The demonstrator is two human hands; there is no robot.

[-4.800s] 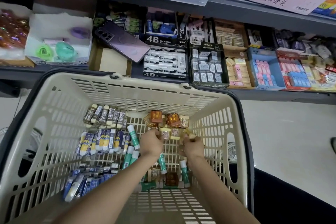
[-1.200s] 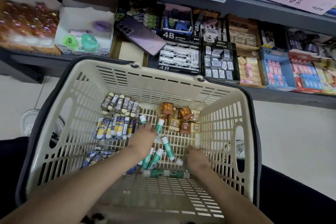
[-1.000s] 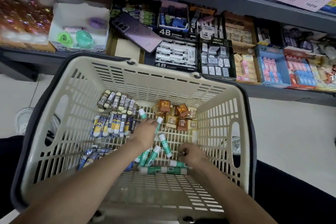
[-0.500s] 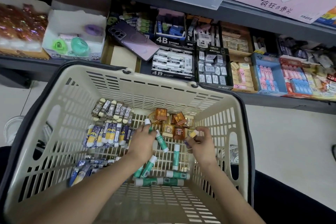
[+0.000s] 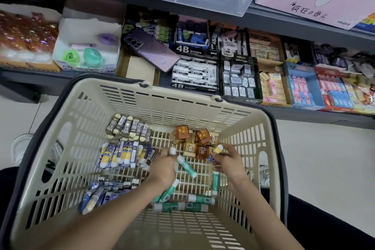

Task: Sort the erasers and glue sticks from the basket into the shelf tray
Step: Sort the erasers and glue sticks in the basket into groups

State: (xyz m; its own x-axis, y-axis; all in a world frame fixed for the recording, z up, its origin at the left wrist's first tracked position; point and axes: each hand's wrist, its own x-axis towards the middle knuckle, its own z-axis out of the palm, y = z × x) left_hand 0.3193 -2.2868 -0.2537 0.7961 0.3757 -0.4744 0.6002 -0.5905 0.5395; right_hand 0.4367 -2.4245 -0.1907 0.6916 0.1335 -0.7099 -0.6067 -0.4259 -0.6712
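- Down in the beige basket (image 5: 182, 95), the right hand (image 5: 229, 163) pinches a yellow-tipped eraser (image 5: 216, 152) beside about seven orange erasers (image 5: 194, 140).
- The left hand (image 5: 164, 165) curls round a white-capped glue stick (image 5: 172, 151).
- Roughly seven green glue sticks (image 5: 200, 199) lie on the slatted bottom, with three clusters of sleeved erasers (image 5: 125, 154) to their left.
- Behind stands a grey shelf (image 5: 316, 116) of stationery trays with one purple phone (image 5: 151, 49); the floor (image 5: 324, 168) is pale.

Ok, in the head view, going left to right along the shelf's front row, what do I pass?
Glitter packs → white box → phone → 4B box → black box → tan box → blue box → red box
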